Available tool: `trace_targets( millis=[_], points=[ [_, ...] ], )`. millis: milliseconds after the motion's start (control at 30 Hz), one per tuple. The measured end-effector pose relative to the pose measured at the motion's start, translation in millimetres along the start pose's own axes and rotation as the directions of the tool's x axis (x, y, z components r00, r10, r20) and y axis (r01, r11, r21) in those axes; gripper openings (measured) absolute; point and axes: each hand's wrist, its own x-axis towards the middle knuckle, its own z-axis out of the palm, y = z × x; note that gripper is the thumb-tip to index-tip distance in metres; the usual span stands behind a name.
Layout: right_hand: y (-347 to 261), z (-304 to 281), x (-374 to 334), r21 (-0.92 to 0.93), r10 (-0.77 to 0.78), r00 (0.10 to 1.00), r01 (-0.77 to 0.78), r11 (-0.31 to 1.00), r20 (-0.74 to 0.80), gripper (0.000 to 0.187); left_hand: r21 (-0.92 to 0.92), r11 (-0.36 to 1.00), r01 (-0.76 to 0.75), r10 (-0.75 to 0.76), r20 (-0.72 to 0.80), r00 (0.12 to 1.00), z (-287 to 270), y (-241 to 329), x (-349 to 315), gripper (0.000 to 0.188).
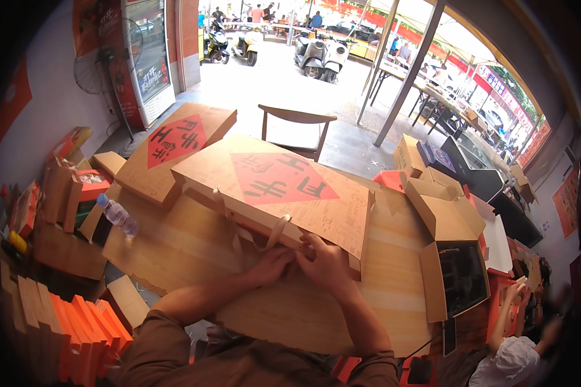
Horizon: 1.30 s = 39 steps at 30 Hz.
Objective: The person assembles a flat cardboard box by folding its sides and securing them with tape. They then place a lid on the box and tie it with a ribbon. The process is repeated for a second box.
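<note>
A large brown cardboard gift box point(348, 226) with a red diamond on its lid lies in front of me on the wooden table point(394, 284). A pale ribbon handle point(277, 231) loops out of its near side. At that near edge, my left hand point(274, 264) has its fingers curled low against the side. Beside it, my right hand point(323, 258) bends its fingers over the lid's edge. Both hands' fingertips meet close together, and whatever they pinch is hidden.
A similar box point(174, 151) lies behind at left, near a plastic water bottle point(117, 216). An opened carton point(448, 258) stands at right. A wooden chair point(295, 126) is beyond the table. Folded orange boxes point(87, 332) stand at lower left. Another person point(507, 361) works at lower right.
</note>
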Motion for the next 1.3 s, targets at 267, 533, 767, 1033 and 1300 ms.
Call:
trace_targets(
  millis=[267,533,767,1033,1300],
  points=[
    [-6,-2,-1,0.008,-0.040,0.999,0.041,0.999,-0.031,0.034,0.000,0.998,-0.064,0.064,-0.025,0.998,6,-2,-4,0.035],
    [-2,-1,-1,0.026,-0.061,0.997,0.062,0.998,-0.041,0.031,0.012,0.998,-0.056,0.056,-0.044,0.997,7,4,-5,0.036],
    [0,1,-1,-0.014,-0.089,0.996,0.089,0.996,-0.009,0.029,0.010,0.999,-0.048,0.049,-0.079,0.996,6,-4,-3,0.037],
    [0,1,-2,-0.010,-0.087,0.996,0.087,0.996,-0.005,0.045,-0.018,0.997,-0.071,0.071,-0.036,0.997,4,-4,-4,0.034],
    [1,2,-1,0.012,-0.102,0.995,0.102,0.995,-0.008,0.043,0.070,0.993,-0.099,0.102,-0.044,0.994,4,-9,-4,0.033]
  ],
)
